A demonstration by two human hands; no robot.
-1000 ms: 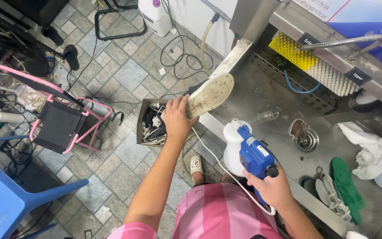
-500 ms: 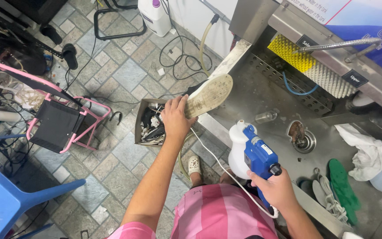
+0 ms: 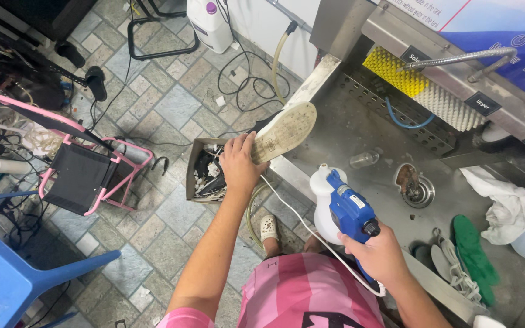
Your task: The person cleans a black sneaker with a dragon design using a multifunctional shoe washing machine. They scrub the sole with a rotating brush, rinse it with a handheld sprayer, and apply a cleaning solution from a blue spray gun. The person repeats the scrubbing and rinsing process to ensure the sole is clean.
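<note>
While the left hand (image 3: 240,164) wraps its fingers around the heel end of a shoe (image 3: 279,132), the shoe is held sole-up over the front edge of the steel sink (image 3: 360,130), toe pointing toward the yellow-and-white brush roller (image 3: 428,88). The right hand (image 3: 379,254) is closed on the grip of a blue spray gun (image 3: 349,214) — its white tank (image 3: 322,203) faces the shoe, just beside it but not touching. Below the left hand, a cardboard box (image 3: 206,172) of dark items sits on the tiled floor — a green insole (image 3: 473,256) and a white cloth (image 3: 500,203) lie in the sink, right of the drain (image 3: 416,187).
</note>
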